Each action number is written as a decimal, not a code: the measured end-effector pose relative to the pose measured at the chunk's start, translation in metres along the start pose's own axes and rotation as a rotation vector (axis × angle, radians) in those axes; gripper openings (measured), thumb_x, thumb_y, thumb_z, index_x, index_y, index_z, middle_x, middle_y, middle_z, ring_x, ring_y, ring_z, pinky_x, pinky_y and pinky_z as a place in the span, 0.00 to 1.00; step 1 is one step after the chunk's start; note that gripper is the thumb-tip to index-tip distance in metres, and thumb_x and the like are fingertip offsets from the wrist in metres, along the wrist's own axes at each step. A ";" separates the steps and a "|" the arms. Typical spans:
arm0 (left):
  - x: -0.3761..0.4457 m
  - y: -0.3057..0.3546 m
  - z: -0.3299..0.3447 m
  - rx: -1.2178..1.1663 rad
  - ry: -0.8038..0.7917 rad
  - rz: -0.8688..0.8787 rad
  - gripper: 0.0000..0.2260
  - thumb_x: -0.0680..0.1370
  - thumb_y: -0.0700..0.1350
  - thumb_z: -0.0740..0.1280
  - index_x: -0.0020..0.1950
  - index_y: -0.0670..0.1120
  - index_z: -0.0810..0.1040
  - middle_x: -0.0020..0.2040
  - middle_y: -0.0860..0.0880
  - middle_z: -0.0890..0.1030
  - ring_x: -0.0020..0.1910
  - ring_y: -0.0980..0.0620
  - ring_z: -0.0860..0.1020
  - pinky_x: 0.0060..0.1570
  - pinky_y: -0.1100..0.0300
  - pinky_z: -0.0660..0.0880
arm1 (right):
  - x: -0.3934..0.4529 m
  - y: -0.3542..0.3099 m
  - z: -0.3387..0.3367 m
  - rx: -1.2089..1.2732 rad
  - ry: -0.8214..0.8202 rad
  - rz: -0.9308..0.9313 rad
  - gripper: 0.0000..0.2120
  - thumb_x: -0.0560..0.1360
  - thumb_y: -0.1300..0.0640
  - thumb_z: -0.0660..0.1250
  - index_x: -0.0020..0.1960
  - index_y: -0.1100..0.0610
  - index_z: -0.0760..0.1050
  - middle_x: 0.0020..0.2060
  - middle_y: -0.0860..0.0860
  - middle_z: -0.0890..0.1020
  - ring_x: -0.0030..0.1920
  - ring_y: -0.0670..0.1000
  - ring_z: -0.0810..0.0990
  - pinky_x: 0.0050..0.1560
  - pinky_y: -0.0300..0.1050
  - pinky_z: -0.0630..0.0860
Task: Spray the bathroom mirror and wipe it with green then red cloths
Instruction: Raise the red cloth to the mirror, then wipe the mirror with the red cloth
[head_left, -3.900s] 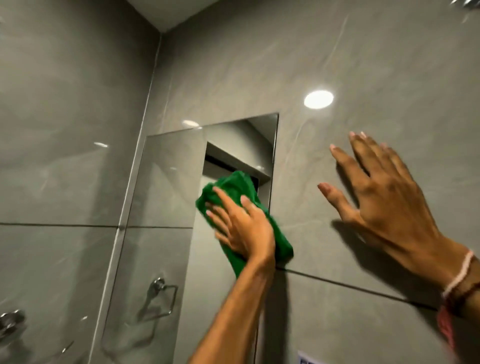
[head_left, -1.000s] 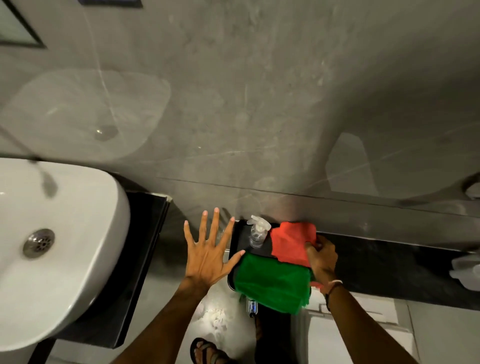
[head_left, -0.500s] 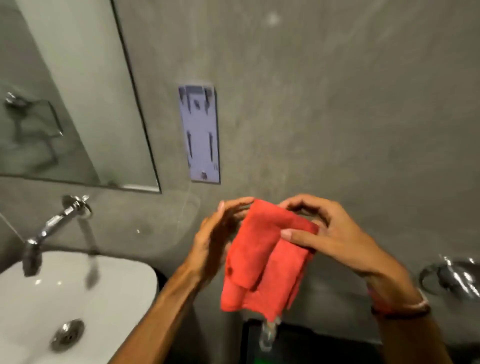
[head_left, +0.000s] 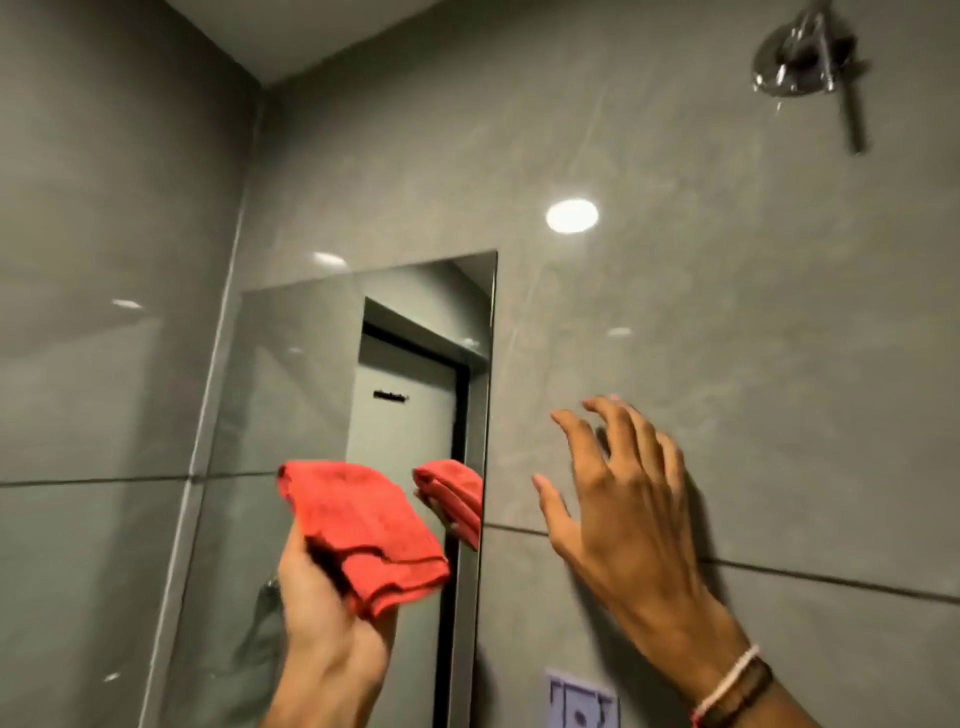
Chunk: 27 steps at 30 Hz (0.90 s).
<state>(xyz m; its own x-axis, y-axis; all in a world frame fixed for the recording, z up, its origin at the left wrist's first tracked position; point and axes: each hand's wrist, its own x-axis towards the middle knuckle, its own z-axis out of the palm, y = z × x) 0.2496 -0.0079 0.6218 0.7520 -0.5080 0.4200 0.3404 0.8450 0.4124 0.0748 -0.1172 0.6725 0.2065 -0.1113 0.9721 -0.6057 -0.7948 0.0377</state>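
Nubby red cloth (head_left: 363, 535), glossy mirror (head_left: 311, 395)

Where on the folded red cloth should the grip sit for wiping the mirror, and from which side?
Grip the lower bunched end of the folded red microfibre cloth from below and behind, as the left hand does now. The folded layers gather there, and the flat upper face stays free to press toward the frameless wall mirror. The right hand is open at the grey tiled wall, off the glass.

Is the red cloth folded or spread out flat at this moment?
Folded. The red cloth sits bunched in the left hand, with stacked layers showing along its lower edge.
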 end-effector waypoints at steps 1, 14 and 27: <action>0.019 0.004 0.013 0.042 0.006 0.134 0.21 0.82 0.58 0.57 0.55 0.45 0.82 0.46 0.43 0.84 0.32 0.51 0.86 0.31 0.52 0.84 | 0.013 0.000 0.004 -0.061 -0.009 -0.001 0.30 0.70 0.46 0.77 0.70 0.53 0.77 0.70 0.60 0.80 0.72 0.64 0.77 0.71 0.67 0.73; 0.185 0.009 0.149 1.554 -0.268 1.254 0.24 0.81 0.63 0.50 0.78 0.69 0.53 0.85 0.52 0.51 0.84 0.49 0.48 0.80 0.39 0.49 | 0.071 -0.009 0.079 -0.364 0.096 -0.129 0.35 0.76 0.38 0.60 0.80 0.49 0.64 0.81 0.67 0.59 0.82 0.71 0.54 0.77 0.79 0.46; 0.336 0.128 -0.020 1.408 0.238 0.862 0.29 0.81 0.65 0.49 0.80 0.57 0.59 0.83 0.47 0.58 0.82 0.46 0.57 0.80 0.40 0.54 | 0.079 0.010 0.115 -0.431 0.211 -0.148 0.37 0.77 0.36 0.49 0.84 0.43 0.46 0.85 0.62 0.50 0.84 0.67 0.46 0.75 0.82 0.51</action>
<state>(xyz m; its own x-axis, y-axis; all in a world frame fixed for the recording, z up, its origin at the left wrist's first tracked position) 0.5569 -0.0670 0.7989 0.5451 0.1422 0.8262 -0.8326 -0.0229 0.5533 0.1737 -0.2028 0.7229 0.1812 0.1429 0.9730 -0.8531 -0.4694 0.2278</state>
